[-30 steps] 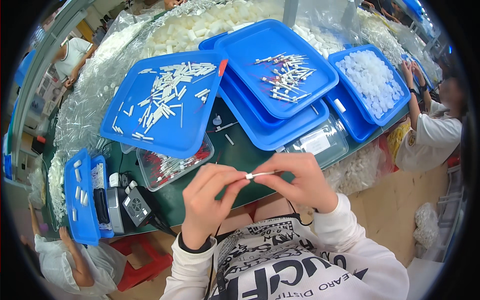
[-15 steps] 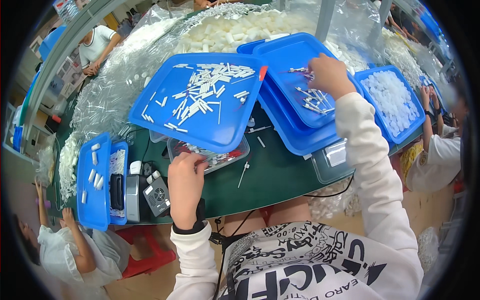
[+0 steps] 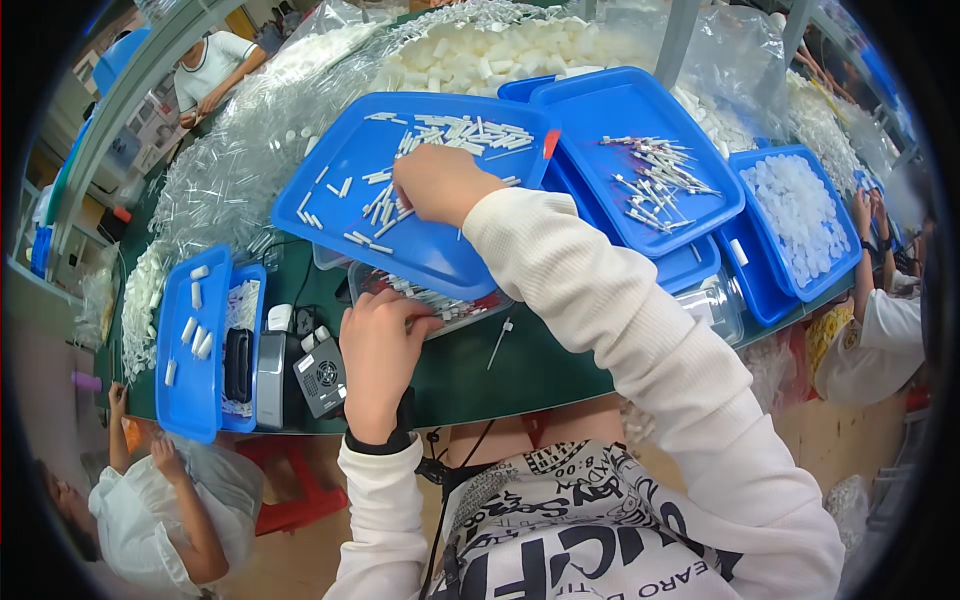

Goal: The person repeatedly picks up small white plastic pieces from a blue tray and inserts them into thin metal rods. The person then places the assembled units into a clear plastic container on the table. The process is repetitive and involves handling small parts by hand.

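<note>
My right hand (image 3: 440, 185) reaches down into the large blue tray (image 3: 440, 262), its curled fingers among short white tubes (image 3: 385, 207). What the fingertips pinch, if anything, is hidden. Below that tray, partly covered by it, sits a clear plastic box (image 3: 462, 321) of thin white and red pieces (image 3: 430, 297). At the box's left end is my left hand (image 3: 380, 350), fingers curled and thumb close to them; I cannot make out anything between them. In another blue tray (image 3: 585, 105), to the right, thin white sticks with reddish ends (image 3: 655, 175) lie in a loose pile.
A blue tray of translucent white pieces (image 3: 795, 215) stands far right. At left are a blue tray with white cylinders (image 3: 190, 328) and a small grey device (image 3: 322, 380). Clear tubes (image 3: 215, 190) and white cylinders (image 3: 500, 55) are heaped behind. Co-workers sit on both sides.
My right hand has moved left, from the tray of thin sticks to the tray of white tubes. My left hand stays by the clear box, its fingers now farther over it.
</note>
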`<state>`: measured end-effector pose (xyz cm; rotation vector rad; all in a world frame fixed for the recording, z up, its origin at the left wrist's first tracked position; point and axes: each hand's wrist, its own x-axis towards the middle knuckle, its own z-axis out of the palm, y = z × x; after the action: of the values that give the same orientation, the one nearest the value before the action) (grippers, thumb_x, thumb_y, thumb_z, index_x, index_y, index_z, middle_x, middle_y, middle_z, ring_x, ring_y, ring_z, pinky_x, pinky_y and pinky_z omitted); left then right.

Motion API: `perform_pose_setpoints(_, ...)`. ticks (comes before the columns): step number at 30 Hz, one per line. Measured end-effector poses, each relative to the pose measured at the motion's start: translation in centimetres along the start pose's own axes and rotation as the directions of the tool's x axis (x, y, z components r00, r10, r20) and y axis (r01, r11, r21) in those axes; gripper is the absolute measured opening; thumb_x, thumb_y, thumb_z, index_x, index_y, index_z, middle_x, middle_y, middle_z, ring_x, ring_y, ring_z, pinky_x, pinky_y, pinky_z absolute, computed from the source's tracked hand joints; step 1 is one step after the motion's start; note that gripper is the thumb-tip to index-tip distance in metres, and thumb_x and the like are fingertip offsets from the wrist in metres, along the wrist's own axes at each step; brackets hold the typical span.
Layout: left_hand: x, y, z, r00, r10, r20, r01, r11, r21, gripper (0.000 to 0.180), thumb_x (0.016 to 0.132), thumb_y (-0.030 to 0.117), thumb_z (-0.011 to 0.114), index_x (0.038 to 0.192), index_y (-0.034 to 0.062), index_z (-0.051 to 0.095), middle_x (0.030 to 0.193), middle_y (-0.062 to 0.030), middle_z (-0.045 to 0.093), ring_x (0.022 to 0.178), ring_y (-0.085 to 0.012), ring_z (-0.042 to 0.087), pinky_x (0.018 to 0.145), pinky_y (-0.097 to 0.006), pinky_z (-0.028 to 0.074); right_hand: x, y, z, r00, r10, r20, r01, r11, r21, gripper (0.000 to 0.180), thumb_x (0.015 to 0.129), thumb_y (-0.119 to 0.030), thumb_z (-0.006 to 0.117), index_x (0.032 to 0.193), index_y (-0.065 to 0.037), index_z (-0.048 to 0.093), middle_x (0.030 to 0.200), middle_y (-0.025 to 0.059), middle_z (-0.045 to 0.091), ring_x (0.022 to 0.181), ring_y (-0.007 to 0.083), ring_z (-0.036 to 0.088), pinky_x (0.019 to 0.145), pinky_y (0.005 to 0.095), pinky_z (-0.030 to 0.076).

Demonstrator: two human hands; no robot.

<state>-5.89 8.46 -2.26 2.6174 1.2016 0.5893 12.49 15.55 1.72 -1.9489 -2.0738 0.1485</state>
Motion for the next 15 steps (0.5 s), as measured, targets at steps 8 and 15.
perform_pose_setpoints(8, 0.5, 0.0, 1.0, 0.995, 0.084, -0.054, -0.085, 0.996, -0.027, 0.011, 0.069, 0.009, 0.073, 0.079, 0.0044, 0.072, 0.078, -0.0092, 0.065, 0.078, -0.0284, 0.059, 0.071, -0.039, 0.046, -2.5, 1.6, -0.4, 0.999, 0.014, -0.036, -0.016, 0.997, -0.072, 0.018, 0.075, -0.006, 0.063, 0.092, -0.009, 0.07, 0.094, 0.0119, 0.069, 0.088, 0.0304, 0.068, 0.073, 0.0421, 0.053)
perform_pose_setpoints(15, 0.2, 0.7, 0.3, 0.997, 0.046, -0.056, -0.048, 0.998, -0.036, 0.01, 0.075, 0.008, 0.07, 0.084, 0.0069, 0.065, 0.08, -0.0062, 0.064, 0.082, -0.0271, 0.06, 0.073, -0.039, 0.043, -3.6, 4.4, 0.7, 0.99, 0.032, -0.135, -0.033, 0.999, -0.003, 0.02, 0.071, -0.013, 0.069, 0.091, -0.007, 0.071, 0.094, 0.0141, 0.07, 0.09, 0.0307, 0.069, 0.074, 0.0413, 0.054)
